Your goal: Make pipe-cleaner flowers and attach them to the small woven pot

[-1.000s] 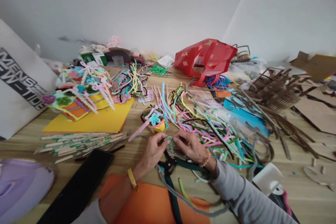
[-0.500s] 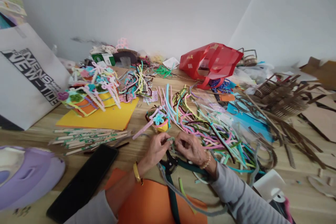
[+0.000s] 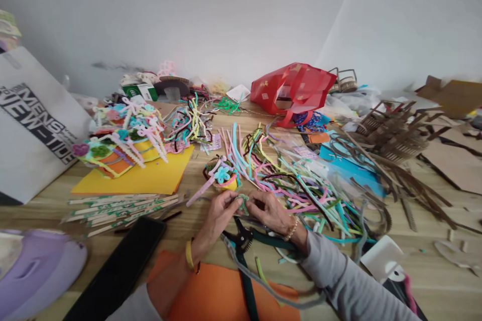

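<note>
My left hand and my right hand meet over the wooden table, fingers pinched on a small green twisted pipe-cleaner piece held between them. A long grey pipe cleaner trails from under the hands toward me. Dark pliers with green handles lie just below my hands. A small yellow pot with a blue pipe-cleaner flower stands right behind my fingers. A big loose heap of coloured pipe cleaners spreads to the right of it.
An orange sheet and a black phone lie near me. A yellow sheet bears finished flower pots. Wrapped sticks, a red bag, blue paper, cardboard strips, a white bag and a purple object surround.
My hands stay together on the green piece with small finger shifts. The view swung slightly left and back; nothing on the table has moved.
</note>
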A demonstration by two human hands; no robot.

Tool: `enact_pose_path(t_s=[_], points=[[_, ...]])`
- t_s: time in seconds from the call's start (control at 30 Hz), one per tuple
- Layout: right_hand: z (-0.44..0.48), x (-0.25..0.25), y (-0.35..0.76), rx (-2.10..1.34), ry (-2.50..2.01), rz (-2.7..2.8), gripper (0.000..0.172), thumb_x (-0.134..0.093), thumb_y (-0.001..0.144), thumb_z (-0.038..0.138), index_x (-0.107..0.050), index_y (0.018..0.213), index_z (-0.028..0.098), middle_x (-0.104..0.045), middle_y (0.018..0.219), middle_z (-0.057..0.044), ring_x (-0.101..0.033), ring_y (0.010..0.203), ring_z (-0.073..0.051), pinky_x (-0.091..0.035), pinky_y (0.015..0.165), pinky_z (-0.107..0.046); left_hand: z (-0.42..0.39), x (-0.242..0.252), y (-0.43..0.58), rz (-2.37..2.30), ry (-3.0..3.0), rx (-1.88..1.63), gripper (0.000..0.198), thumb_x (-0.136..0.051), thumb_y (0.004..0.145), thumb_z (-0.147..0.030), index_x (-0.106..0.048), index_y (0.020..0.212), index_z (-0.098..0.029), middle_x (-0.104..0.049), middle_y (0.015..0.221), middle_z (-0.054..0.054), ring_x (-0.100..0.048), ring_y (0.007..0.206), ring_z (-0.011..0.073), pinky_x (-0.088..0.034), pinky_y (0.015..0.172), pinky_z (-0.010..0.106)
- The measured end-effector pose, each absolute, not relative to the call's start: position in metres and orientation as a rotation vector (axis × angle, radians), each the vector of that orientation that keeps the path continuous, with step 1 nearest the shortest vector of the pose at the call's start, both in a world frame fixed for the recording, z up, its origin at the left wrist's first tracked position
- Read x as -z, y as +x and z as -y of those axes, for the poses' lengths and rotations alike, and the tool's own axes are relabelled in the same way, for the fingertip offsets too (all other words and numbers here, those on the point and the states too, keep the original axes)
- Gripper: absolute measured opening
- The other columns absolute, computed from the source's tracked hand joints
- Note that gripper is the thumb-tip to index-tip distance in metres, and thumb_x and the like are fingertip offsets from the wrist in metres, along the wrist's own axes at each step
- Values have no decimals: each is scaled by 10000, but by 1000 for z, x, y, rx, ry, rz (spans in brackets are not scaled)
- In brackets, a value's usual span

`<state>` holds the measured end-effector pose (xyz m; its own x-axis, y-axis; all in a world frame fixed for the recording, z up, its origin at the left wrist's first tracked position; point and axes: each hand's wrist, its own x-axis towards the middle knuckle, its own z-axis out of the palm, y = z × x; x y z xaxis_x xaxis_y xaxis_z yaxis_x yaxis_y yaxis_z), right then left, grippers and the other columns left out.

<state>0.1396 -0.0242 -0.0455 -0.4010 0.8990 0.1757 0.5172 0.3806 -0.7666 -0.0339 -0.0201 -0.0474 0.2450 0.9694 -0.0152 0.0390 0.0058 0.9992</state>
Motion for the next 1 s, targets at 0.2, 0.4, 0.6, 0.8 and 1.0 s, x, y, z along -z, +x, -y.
enact_pose_path(t_s=[0.2, 0.4, 0.6, 0.8, 1.0], points=[[24, 44, 140, -844, -1219, 2060, 206, -482, 877, 239, -515, 687, 166, -427, 569, 43, -349, 515, -89, -261, 488, -218, 19, 49, -37, -1081, 1386, -993, 159, -609, 760, -309, -631, 747, -152, -587, 671, -12, -525, 632, 137, -416, 600, 236], [25, 42, 139, -840, -1215, 2106, 197, -504, 873, 258, -519, 694, 175, -449, 582, 40, -370, 526, -95, -265, 484, -216, 15, 59, -38, -1073, 1444, -1025, 109, -619, 742, -251, -657, 754, -150, -587, 645, -14, -504, 606, 128, -396, 577, 228], [24, 40, 139, -825, -1221, 2137, 198, -509, 875, 233, -492, 685, 178, -436, 593, 42, -378, 539, -99, -262, 504, -222, 15, 59, -38, -1065, 1451, -1033, 103, -642, 730, -250, -663, 724, -150, -623, 658, 2, -542, 628, 142, -419, 588, 233], [25, 40, 140, -833, -1173, 2148, 232, -484, 893, 234, -467, 669, 179, -418, 594, 42, -372, 547, -101, -255, 511, -228, 19, 52, -35, -1093, 1478, -1050, 95, -632, 720, -228, -652, 671, -150, -615, 620, 1, -528, 592, 138, -404, 566, 230], [23, 41, 141, -857, -1177, 2138, 251, -479, 901, 260, -473, 664, 177, -427, 594, 38, -376, 556, -104, -254, 509, -232, 19, 47, -34, -1112, 1453, -1039, 70, -633, 701, -198, -662, 667, -145, -610, 610, -2, -517, 590, 135, -395, 556, 228]])
